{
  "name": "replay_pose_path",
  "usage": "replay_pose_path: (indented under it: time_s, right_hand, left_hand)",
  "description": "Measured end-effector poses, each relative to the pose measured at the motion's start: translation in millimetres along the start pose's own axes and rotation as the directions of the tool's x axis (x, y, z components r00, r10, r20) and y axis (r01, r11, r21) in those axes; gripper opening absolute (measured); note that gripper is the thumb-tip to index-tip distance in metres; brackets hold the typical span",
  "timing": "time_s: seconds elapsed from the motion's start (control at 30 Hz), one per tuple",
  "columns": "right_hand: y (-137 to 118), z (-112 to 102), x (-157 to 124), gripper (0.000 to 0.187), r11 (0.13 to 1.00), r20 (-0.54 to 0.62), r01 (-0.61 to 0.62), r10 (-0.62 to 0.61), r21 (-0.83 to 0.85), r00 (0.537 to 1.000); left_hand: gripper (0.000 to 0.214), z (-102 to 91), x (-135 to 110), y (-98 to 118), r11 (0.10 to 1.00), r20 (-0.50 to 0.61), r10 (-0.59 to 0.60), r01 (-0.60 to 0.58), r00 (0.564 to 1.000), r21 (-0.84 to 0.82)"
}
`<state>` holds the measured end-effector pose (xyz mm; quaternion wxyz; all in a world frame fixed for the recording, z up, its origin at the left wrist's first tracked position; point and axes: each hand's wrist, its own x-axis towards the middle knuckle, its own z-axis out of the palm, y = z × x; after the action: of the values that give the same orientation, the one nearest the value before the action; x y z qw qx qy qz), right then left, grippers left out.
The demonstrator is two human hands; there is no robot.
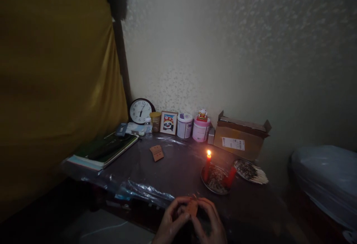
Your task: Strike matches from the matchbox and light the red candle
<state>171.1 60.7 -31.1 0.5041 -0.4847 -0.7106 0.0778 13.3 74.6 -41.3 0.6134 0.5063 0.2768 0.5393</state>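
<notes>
Both hands meet at the bottom middle, over the near edge of a dark table (173, 169). My left hand (170, 221) and my right hand (209, 222) pinch a small brown card-like piece (192, 207) between their fingertips. Just beyond them, a lit red candle (207, 166) stands on a round metal plate (214, 180), with a second, unlit red candle (230, 177) leaning at the plate's right edge. Two similar small brown pieces (157, 152) lie farther back on the table.
Along the wall stand a clock (141, 111), a framed panda picture (168, 122), two tubs (192, 127) and an open cardboard box (241, 135). Books (104, 151) lie at the left. A dish of thin sticks (251, 171) sits right of the candles. A plastic-covered bundle (323, 177) is at the far right.
</notes>
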Motion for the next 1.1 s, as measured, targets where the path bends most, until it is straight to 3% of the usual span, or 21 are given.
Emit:
replay_pose_path:
  time_s: [0.63, 1.1]
  right_hand:
    - [-8.5, 14.5, -6.8, 0.023, 0.971, -0.001, -0.148, 0.151, 0.186, 0.989]
    - [-4.3, 19.7, -8.7, 0.025, 0.966, -0.03, -0.108, 0.118, 0.235, 0.993]
  left_hand:
    - [0.031, -0.5, -7.5, 3.0, 0.999, -0.026, -0.001, 0.0, 1.0, -0.034]
    - [0.034, -0.8, -8.2, -1.4, 0.989, 0.002, 0.027, -0.026, 1.0, -0.148]
